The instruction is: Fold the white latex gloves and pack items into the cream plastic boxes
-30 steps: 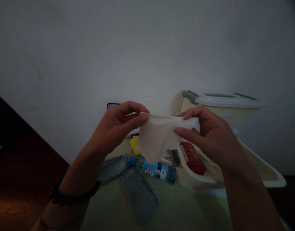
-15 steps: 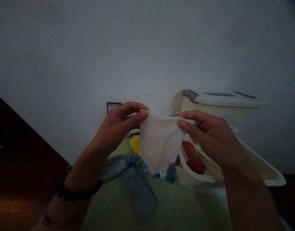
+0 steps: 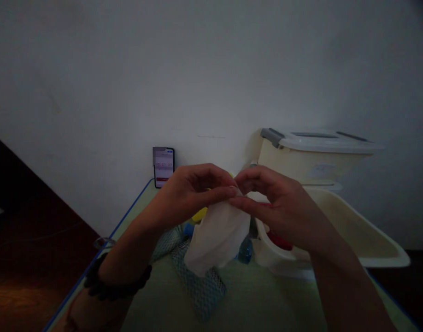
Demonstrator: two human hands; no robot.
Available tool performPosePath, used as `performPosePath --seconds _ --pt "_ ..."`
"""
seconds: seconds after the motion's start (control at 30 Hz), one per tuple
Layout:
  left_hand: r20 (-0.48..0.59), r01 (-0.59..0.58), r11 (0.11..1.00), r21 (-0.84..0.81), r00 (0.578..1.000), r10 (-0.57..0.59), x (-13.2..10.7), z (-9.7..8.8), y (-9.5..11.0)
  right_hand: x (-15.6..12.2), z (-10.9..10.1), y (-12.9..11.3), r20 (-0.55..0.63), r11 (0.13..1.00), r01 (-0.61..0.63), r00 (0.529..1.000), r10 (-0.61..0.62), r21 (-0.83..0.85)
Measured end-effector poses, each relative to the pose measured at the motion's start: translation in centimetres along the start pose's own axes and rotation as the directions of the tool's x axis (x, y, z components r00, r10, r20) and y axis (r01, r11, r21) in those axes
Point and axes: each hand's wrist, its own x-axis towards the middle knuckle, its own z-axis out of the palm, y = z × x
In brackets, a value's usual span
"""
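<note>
Since the earlier frame, the left hand [image 3: 187,193] and the right hand [image 3: 284,198] have come together, and the white sheet [image 3: 216,240] has gone from spread to gathered. Beyond the left hand, a phone [image 3: 165,167] stands upright near the wall [image 3: 211,83]. Left hand: thumb and fingers nearly closed, pinching the sheet's top edge. Below it, patterned cloths [image 3: 202,295] lie on the bench [image 3: 263,304]. The sheet hangs between and below both hands, partly covering a bottle [image 3: 245,251]. Right hand: thumb and forefinger drawn in on the same edge, fingertips meeting the left ones. Beneath and beyond it stands a bin [image 3: 387,251] containing a red item [image 3: 279,240]. Recommended handling: pinch lightly, align the edges, avoid tugging; the material appears thin.
</note>
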Motion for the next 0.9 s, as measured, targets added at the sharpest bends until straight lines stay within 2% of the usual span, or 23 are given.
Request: performPosePath --seconds 0.17,0.33,0.5,0.67,0.77,0.9 --pt "0.055 0.037 0.999 -0.010 0.998 -0.036 -0.1 -0.4 0.3 -0.1 -0.3 0.2 -0.016 1.000 -0.015 1.000 0.016 0.018" --pt "0.165 0.106 0.994 0.002 0.981 -0.105 -0.1 -0.7 0.0 -0.2 -0.5 0.4 -0.070 0.999 -0.027 0.997 0.029 0.032" --pt "0.268 0.120 0.977 0.179 0.949 -0.165 -0.2 -1.0 -0.1 -0.3 -1.2 0.5 -0.095 0.985 -0.079 0.991 0.095 0.156" --pt "0.244 0.037 0.935 0.353 0.961 -0.130 -0.2 -1.4 0.2 -0.3 -2.2 0.4 -0.110 0.973 -0.112 0.984 0.137 0.201" --pt "0.195 0.012 0.899 0.438 0.975 -0.108 -0.2 -1.4 0.2 -0.5 -2.5 0.4 -0.045 0.973 -0.127 0.990 0.137 0.192" --pt "0.225 -0.029 0.867 0.497 0.970 -0.097 -0.1 -1.3 0.2 -0.6 -2.6 0.5 0.041 0.988 -0.132 0.991 0.129 0.080"
